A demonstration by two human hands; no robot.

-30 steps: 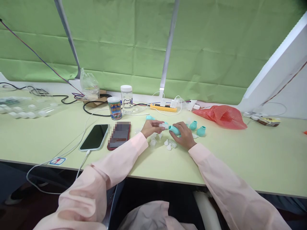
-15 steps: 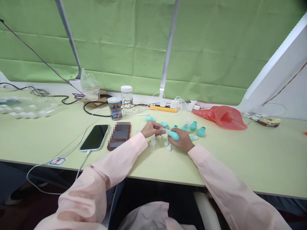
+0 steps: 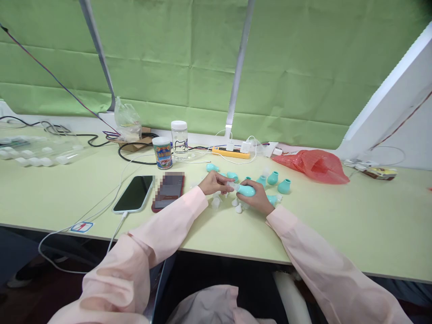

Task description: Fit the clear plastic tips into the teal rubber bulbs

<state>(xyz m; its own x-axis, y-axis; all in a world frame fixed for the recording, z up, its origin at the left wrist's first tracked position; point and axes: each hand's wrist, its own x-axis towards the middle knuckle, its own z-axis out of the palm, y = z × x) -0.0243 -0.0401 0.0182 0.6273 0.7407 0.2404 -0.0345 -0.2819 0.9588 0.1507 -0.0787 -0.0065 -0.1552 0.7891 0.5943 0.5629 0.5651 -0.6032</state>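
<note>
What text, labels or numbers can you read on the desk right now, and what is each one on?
"1": red figure on the blue-edged sticker at the desk's front edge.
Can: colourful printed label, too small to read.
Clear jar: a cat-face drawing, no readable words.
Red phone: screen blurred, unreadable.
Teal bulb in the right hand: no marking visible.

- Looks like a makeshift assembly/recording workstation, not a home.
- Green cloth backdrop (image 3: 202, 67) hung behind, metal poles (image 3: 238, 67) propping it.
- Long pale desk (image 3: 337, 225) w/ yellow power strip (image 3: 231, 153), cables, 2 phones (image 3: 133, 193).
- Batch of small teal & white plastic parts (image 3: 273, 177) spread out.
</note>
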